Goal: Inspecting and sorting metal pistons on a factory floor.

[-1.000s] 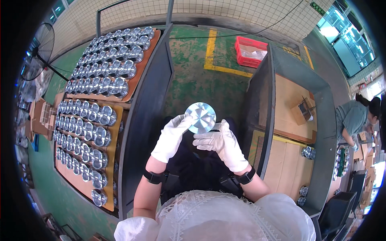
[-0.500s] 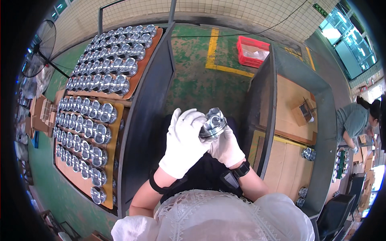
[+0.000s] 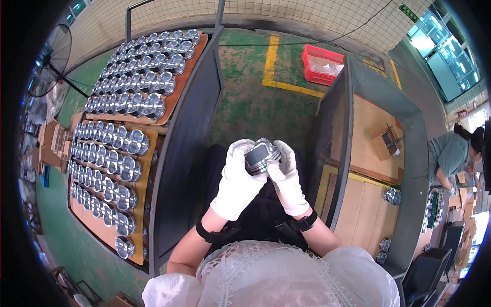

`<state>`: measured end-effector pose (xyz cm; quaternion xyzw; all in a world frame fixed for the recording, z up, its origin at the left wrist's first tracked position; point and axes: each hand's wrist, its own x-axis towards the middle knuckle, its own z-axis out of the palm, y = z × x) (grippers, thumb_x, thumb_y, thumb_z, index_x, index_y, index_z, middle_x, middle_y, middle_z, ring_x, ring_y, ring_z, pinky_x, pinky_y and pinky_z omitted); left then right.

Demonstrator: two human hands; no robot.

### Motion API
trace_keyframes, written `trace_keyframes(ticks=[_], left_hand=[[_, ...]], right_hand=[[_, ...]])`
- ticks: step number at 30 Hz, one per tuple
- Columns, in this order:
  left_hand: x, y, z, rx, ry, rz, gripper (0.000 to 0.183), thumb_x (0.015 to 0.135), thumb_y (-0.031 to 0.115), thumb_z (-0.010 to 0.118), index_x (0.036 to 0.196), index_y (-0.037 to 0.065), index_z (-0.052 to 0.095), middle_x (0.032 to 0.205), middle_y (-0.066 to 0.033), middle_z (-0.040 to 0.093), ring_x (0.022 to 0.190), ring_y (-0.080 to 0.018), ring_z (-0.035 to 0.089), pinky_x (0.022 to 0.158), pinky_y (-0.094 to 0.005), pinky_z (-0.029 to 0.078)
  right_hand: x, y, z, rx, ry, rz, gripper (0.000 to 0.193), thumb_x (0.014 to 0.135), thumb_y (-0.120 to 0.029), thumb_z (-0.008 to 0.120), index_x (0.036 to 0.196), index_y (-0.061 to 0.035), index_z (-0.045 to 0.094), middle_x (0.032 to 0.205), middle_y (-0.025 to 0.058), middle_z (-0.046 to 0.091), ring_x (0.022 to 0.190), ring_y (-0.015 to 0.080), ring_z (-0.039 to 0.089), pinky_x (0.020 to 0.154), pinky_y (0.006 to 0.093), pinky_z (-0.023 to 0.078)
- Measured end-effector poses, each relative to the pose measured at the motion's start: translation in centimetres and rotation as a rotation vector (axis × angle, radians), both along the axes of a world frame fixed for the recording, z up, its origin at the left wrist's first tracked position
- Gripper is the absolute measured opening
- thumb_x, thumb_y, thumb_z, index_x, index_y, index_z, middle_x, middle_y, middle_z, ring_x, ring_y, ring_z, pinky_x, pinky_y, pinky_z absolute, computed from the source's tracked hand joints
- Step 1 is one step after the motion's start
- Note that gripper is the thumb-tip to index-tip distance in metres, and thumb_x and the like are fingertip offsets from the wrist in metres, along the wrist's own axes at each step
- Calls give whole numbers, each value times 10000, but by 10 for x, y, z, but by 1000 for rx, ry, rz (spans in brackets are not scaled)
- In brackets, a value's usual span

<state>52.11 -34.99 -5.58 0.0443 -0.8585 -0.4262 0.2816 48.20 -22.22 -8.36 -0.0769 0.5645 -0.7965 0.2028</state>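
Observation:
A shiny metal engine piston (image 3: pixel 262 156) is held up in front of my body, tilted, its ring grooves showing. My left hand (image 3: pixel 238 176), in a white glove, grips it from the left side. My right hand (image 3: pixel 285 176), gloved too, has its fingers on the piston's right side and lower edge. To the left, rows of similar pistons (image 3: pixel 130 169) stand on a cardboard sheet (image 3: pixel 148 153) in a dark metal cart (image 3: pixel 179 128). More rows fill the farther board (image 3: pixel 176 97).
On the right stands a grey metal bin (image 3: pixel 349 128) lined with cardboard (image 3: pixel 365 204), holding a small open box (image 3: pixel 387 143) and a few pistons (image 3: pixel 392 196). A red crate (image 3: pixel 319 66) lies on the green floor beyond. Another person (image 3: pixel 450 153) works at far right; a fan (image 3: pixel 51 61) stands far left.
The piston has been turned over between my hands and brought slightly lower and left. My right hand has come out from behind it to its right side.

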Motion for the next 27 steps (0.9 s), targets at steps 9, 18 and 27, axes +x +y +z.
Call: trace_keyframes(ticks=[9, 18, 27], left_hand=[[3, -3, -3, 93, 5, -8, 534, 627, 10, 793, 1070, 35, 497, 1133, -142, 556, 995, -281, 622, 819, -336, 537], [2, -9, -7, -7, 35, -7, 490, 622, -29, 744, 1046, 23, 506, 1133, -145, 562, 975, -306, 630, 797, -353, 536], [-4, -9, -26, -29, 43, -79, 306, 796, 16, 555, 1096, -1, 499, 1172, -198, 543, 982, -379, 614, 799, -393, 534]], right_hand=[[-10, -5, -1, -570, -790, 340, 730, 969, -620, 194, 1428, -66, 319, 1373, 149, 453, 1215, 279, 494, 1015, 440, 398], [-10, 2, 8, -314, -169, 47, 581, 886, -102, 609, 1372, -82, 291, 1289, 126, 470, 1141, 217, 535, 939, 376, 490], [6, -16, 6, 430, 634, -332, 865, 599, -51, 831, 1326, -28, 362, 1226, 151, 475, 1089, 256, 566, 906, 364, 512]])
